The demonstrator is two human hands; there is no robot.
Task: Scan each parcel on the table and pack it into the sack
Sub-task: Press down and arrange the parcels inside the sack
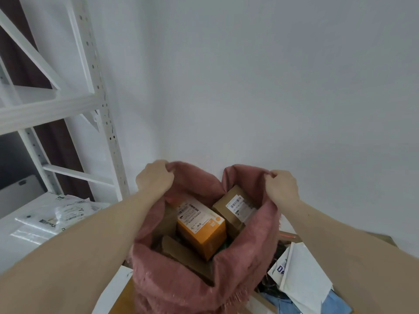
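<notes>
Head view: left hand (pixel 155 177) and right hand (pixel 282 185), fingers clenched on opposite rim edges, spread the pink sack (pixel 181 282) wide, orange parcel (pixel 201 230) and brown parcel (pixel 235 206) inside.

Both hands, left (pixel 155 177) and right (pixel 282 185), grip the pink sack's (pixel 181 288) rim, orange parcel (pixel 201 227) inside.

Label print on the orange box (pixel 201 232) and brown box (pixel 234 208): too small to read. Lower parts of both boxes hidden inside the sack (pixel 181 284). Sack bottom cut off by lower frame edge. Fingertips of both hands hidden in folded rim cloth.
</notes>
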